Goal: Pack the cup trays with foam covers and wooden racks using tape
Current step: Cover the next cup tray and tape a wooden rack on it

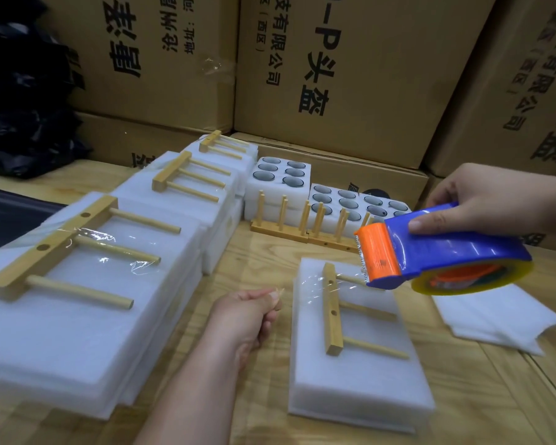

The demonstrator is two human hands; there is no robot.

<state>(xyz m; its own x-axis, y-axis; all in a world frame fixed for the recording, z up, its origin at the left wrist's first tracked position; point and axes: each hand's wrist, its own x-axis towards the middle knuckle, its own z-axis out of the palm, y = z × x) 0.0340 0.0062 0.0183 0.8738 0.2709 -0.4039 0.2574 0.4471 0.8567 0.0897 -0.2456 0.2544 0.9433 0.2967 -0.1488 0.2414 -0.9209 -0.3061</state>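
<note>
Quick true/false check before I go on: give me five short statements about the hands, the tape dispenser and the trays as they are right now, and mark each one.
1. The right hand holds the blue tape dispenser. True.
2. The left hand lies flat on the foam tray. False: it is curled, beside the tray, pinching the tape end.
3. A wooden rack lies on that tray. True.
4. The uncovered cup trays at the back are empty. False: cups sit in their holes.
5. The dispenser's cutter end is green. False: it is orange.
</note>
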